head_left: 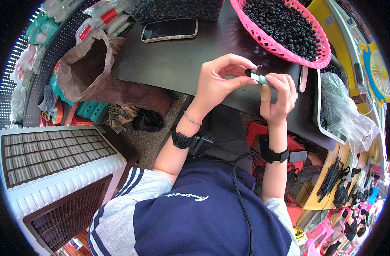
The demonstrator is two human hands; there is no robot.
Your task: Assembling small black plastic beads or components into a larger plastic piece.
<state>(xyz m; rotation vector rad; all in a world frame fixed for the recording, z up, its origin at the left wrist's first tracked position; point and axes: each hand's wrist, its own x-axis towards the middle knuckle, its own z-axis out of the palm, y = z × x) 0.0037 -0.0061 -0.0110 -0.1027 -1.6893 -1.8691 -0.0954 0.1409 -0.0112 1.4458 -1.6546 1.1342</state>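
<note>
My left hand (216, 83) pinches a small black ring-like piece (248, 72) between thumb and fingertips, above the table's near edge. Facing it, my right hand (278, 100) is closed at the fingertips on a small white and pale blue piece (262, 80), whose kind I cannot make out. Its white end points to the left hand and meets or nearly meets the black piece. A beige cover appears to sit on the right thumb. Beyond my hands, a pink openwork basket (271, 46) holds a heap of similar black ring-like pieces.
A phone (170, 30) lies on the black table (160, 59), before a container of black pieces (178, 9). A pale stick-like thing (303, 80) lies below the basket. Right: a white-rimmed tray, clear plastic bag (342, 111) and fan (376, 70). Left: a brown sack (86, 64) and air cooler (62, 170).
</note>
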